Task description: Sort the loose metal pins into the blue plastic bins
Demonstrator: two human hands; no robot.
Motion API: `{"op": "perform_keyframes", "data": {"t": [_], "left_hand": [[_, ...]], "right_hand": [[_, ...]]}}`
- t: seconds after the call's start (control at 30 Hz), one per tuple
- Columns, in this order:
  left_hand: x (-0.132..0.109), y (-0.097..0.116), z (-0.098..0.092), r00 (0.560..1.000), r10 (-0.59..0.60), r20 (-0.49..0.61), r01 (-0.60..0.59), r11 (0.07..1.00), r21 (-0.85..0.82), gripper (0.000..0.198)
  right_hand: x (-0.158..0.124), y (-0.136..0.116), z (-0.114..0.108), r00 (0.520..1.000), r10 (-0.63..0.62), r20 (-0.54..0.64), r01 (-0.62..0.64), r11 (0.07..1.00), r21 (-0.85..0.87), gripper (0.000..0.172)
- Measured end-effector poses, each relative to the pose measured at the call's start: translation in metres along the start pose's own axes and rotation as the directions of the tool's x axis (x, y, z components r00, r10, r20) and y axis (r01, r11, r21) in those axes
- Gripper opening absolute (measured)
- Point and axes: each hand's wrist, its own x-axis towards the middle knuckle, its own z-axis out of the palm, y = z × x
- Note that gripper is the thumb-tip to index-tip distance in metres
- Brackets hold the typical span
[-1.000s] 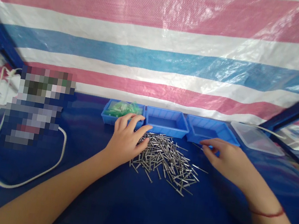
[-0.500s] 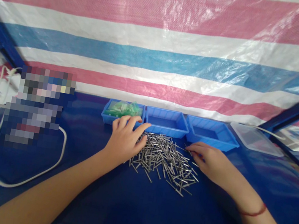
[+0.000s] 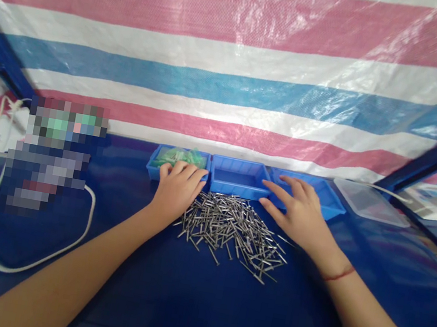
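Observation:
My left hand [image 3: 177, 191] is at the front of the left blue bin [image 3: 154, 170], its bent fingers over the rim, partly apart; I see nothing held in it. Inside that bin lies a green plastic bag [image 3: 177, 155] with contents I cannot make out. My right hand [image 3: 297, 208] hovers with spread fingers in front of the right blue bin [image 3: 331, 207], holding nothing, its fingertips near the gap beside the middle blue bin [image 3: 237, 189]. Between my hands a heap of silvery, nail-like metal pins [image 3: 232, 228] is spread out on the table.
The blue tabletop [image 3: 194, 300] carries a clear plastic lid [image 3: 370, 201] at the right. White cables [image 3: 84, 230] loop over the left side beside blurred-out items. A striped plastic sheet [image 3: 232, 87] hangs behind, between blue metal posts.
My right hand has lifted from the heap's right edge toward the bins and spread its fingers. My left hand has shifted slightly left, its fingers bending more at the left bin's rim.

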Motion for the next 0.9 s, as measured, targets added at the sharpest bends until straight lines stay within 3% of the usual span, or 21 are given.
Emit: {"op": "perform_keyframes", "data": {"t": [0.27, 0.67, 0.83, 0.9], "left_hand": [[0.004, -0.01, 0.008, 0.998, -0.013, 0.056, 0.018, 0.996, -0.089, 0.01], [0.002, -0.015, 0.002, 0.997, 0.006, 0.08, 0.007, 0.986, -0.165, 0.017], [0.002, -0.008, 0.0, 1.0, 0.007, 0.03, -0.004, 0.992, -0.126, 0.038], [0.004, -0.006, 0.002, 0.999, 0.043, 0.03, -0.04, 0.993, -0.107, 0.035]], "right_hand": [[0.002, -0.009, 0.01, 0.999, 0.048, 0.022, -0.05, 0.993, 0.11, 0.036], [0.001, -0.014, -0.001, 0.998, 0.018, 0.056, -0.029, 0.979, 0.202, 0.033], [-0.003, -0.007, -0.014, 0.997, 0.032, 0.064, -0.044, 0.98, 0.192, 0.059], [-0.005, -0.003, -0.016, 0.993, 0.052, 0.108, -0.069, 0.986, 0.154, 0.056]]}}
